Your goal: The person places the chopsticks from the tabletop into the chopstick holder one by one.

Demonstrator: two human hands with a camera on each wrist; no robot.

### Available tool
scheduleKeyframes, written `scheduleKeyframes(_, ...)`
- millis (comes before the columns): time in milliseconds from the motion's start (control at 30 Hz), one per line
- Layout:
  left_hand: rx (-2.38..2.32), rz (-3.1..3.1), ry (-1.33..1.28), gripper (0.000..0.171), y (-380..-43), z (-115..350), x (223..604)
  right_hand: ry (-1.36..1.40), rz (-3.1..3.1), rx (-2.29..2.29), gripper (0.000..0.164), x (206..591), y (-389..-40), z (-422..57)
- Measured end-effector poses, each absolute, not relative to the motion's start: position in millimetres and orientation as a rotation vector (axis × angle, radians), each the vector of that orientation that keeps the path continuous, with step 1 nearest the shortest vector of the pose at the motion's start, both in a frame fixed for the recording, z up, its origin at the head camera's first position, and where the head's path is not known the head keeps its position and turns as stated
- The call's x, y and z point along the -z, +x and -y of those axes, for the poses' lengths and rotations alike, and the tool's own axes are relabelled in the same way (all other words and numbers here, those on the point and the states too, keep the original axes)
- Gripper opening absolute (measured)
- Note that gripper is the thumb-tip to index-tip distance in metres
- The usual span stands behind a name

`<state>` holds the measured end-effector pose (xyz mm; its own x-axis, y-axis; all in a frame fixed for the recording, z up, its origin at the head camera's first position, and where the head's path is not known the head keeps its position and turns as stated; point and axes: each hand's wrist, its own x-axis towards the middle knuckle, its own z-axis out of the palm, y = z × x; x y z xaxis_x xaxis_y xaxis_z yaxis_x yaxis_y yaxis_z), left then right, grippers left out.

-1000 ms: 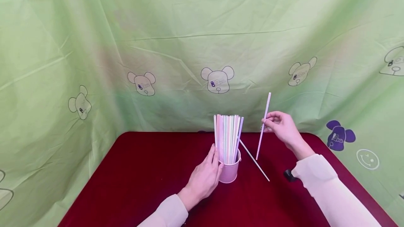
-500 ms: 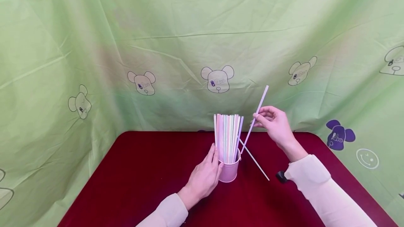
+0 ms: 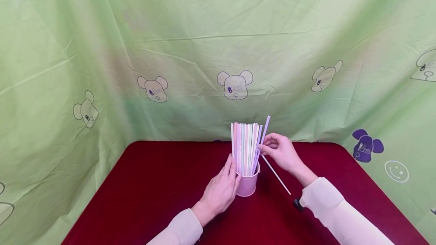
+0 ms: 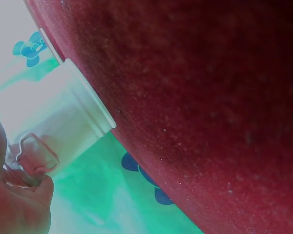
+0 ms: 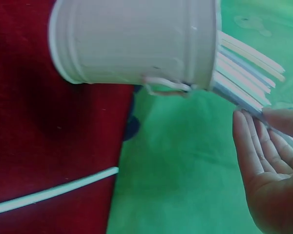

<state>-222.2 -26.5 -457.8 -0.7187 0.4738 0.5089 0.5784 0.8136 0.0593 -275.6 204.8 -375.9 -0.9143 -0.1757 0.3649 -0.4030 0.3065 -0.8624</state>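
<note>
A small pink bucket (image 3: 246, 187) stands upright on the table, packed with pastel straws (image 3: 244, 146). My left hand (image 3: 219, 190) holds its left side near the rim, thumb in front; the left wrist view shows that hand (image 4: 19, 204) by the bucket's wire handle (image 4: 39, 151). Between thumb and fingertips my right hand (image 3: 281, 152) pinches a purple straw (image 3: 267, 127) at the bucket's right side. That straw leans slightly right, its top above the others. Its lower end appears to be inside the rim, among the other straws. In the right wrist view, the right hand (image 5: 271, 175) is beyond the bucket's mouth.
One pale straw (image 3: 277, 176) lies loose on the red tabletop (image 3: 163, 184), right of the bucket. Behind the table hangs a green curtain (image 3: 190, 44) printed with bear heads. A black object (image 3: 298, 204) is at the right cuff.
My right hand has moved left and down, bringing the purple straw from beside the bucket to its mouth. The left hand and bucket have stayed in place.
</note>
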Motion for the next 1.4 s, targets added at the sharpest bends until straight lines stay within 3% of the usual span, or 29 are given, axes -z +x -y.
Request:
scheduleKeyframes(300, 0.323, 2.539, -0.793, 0.060, -221, 27, 456, 0.530, 2.472, -1.591, 0.015, 368, -252, -189)
scheduleKeyframes(700, 0.276, 2.509, -0.798, 0.058, -221, 28, 453, 0.532, 2.496, -1.501, 0.016, 371, -248, -190)
scheduleKeyframes(867, 0.286, 2.513, -0.800, 0.058, -220, 27, 454, 0.539, 2.485, -1.503, 0.017, 375, -258, -202)
scheduleKeyframes(1167, 0.296, 2.489, -0.804, 0.058, -220, 27, 454, 0.535, 2.492, -1.086, 0.013, 377, -290, -228)
scheduleKeyframes(1400, 0.317, 2.499, -0.811, 0.058, -222, 27, 457, 0.562, 2.637, -0.916, 0.020, 394, -315, -239)
